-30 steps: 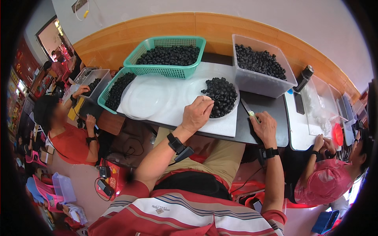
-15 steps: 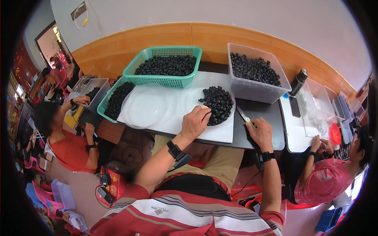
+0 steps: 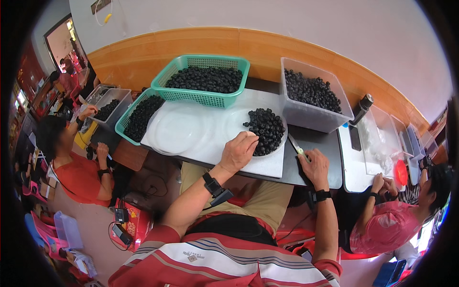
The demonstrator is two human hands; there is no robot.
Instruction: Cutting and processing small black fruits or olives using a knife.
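Observation:
Small black ring-like parts (image 3: pixel 267 128) lie heaped in a shallow, clear round dish (image 3: pixel 233 118) on a white board. My left hand (image 3: pixel 239 152) is at the near left edge of that heap, thumb and fingers pinched together; whatever is between them is too small or hidden to make out. Off the board's right edge, my right hand (image 3: pixel 315 167) grips a slim knife (image 3: pixel 297 146) with a pale green handle, its blade pointing away and to the left. A second clear dish (image 3: pixel 174 126), with no parts visible in it, lies to the left on the board.
Behind the board stand a green basket (image 3: pixel 201 100) and a clear plastic bin (image 3: pixel 315 119), both full of black parts. Another green basket (image 3: pixel 125 119) is at the left. A dark flask (image 3: pixel 362 107) and a phone (image 3: pixel 355 138) are at right. Co-workers sit on both sides.
My view has shifted slightly. Both my hands keep nearly the same place and grip. At the left, a co-worker's hand has moved a little at the bin.

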